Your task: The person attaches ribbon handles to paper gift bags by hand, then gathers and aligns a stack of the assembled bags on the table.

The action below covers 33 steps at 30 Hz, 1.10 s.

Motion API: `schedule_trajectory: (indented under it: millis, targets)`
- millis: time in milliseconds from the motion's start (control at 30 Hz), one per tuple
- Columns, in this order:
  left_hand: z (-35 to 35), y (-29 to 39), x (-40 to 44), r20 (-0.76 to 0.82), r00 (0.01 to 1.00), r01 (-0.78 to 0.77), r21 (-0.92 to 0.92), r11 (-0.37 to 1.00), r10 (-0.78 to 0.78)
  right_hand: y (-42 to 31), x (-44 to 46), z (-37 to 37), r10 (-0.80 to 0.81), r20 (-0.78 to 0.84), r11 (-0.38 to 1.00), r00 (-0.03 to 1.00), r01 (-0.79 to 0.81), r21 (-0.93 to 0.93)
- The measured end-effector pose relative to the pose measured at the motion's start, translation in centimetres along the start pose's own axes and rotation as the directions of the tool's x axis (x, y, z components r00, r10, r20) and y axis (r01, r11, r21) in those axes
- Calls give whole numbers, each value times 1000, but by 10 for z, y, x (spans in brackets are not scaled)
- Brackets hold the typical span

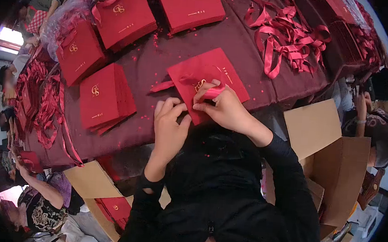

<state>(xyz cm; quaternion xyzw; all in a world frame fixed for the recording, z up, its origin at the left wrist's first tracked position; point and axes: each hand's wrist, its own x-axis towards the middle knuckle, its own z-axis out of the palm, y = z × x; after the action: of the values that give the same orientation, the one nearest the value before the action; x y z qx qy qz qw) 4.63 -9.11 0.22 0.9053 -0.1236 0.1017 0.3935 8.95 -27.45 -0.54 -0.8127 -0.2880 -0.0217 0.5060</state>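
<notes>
A flat red paper bag [233,81] with gold lettering lies tilted on the table before me. A glossy red ribbon [214,92] crosses its face, and one loose ribbon end [162,87] sticks out past its left edge. My right hand [226,107] is over the bag, its fingers pinched together with the ribbon looped over them. At the bag's lower left edge is my left hand [171,126], fingers curled, with the thumb and index finger against the edge. My own fingers partly cover the gold logo.
Stacks of similar red bags [127,19] stand left and behind. Tangled ribbons [294,42] lie at back right, more ribbons [46,106] at far left. Open cardboard boxes [341,171] flank me; the left box [93,179] holds red bags. Other people sit around the dark red tablecloth [172,52].
</notes>
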Motion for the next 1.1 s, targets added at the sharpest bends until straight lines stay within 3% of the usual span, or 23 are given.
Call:
schedule_trajectory:
  millis: [167, 233, 267, 333, 433, 500, 633, 700, 767, 833, 900, 967, 1033, 1100]
  targets:
    - [6, -3, -3, -34, 999, -10, -6, 1000, 10, -5, -3, -1, 28, 34, 991, 999, -24, -131]
    - [6, 1, -8, -134, 984, -102, 137, 985, 121, -14, -8, -4, -153, -20, 848, 988, 121, -517]
    - [6, 0, -10, -136, 983, -102, 135, 986, 120, -7, -13, -4, -125, 48, 813, 991, 131, -567]
    - [0, -8, -15, -254, 958, -78, 207, 975, 131, -5, -16, -4, -142, 74, 791, 987, 158, -591]
    - [-21, -19, -20, -230, 970, -32, 202, 979, 79, -2, -21, 5, -235, 70, 755, 969, 227, -615]
    - [-30, -21, -25, -229, 972, -29, 139, 990, 61, 0, -27, 7, -334, 176, 677, 926, 366, -639]
    - [-38, -18, -34, -198, 980, 16, 43, 999, -7, 3, -35, 2, -428, 196, 622, 883, 444, -645]
    - [-51, -19, -31, -315, 940, 124, -39, 992, -130, 7, -35, -11, -419, 192, 625, 887, 436, -647]
    - [-63, -21, -30, -318, 942, 118, 24, 993, -104, 11, -35, -24, -413, 205, 616, 888, 438, -655]
    - [-67, -27, -30, -316, 949, 45, 197, 979, 20, 16, -35, -34, -453, 316, 493, 834, 530, -690]
    - [-79, -37, -33, -339, 938, 39, 314, 949, 74, 15, -38, -48, -446, 363, 459, 818, 557, -692]
    - [-86, -42, -40, -342, 938, 56, 333, 941, 65, 19, -43, -63, -411, 493, 369, 767, 635, -679]
    - [-91, -40, -43, -171, 975, -49, 463, 885, 143, 23, -47, -76, -395, 524, 359, 754, 652, -668]
    - [-87, -42, -46, -158, 976, -64, 452, 890, 151, 23, -47, -83, -396, 566, 336, 723, 688, -643]
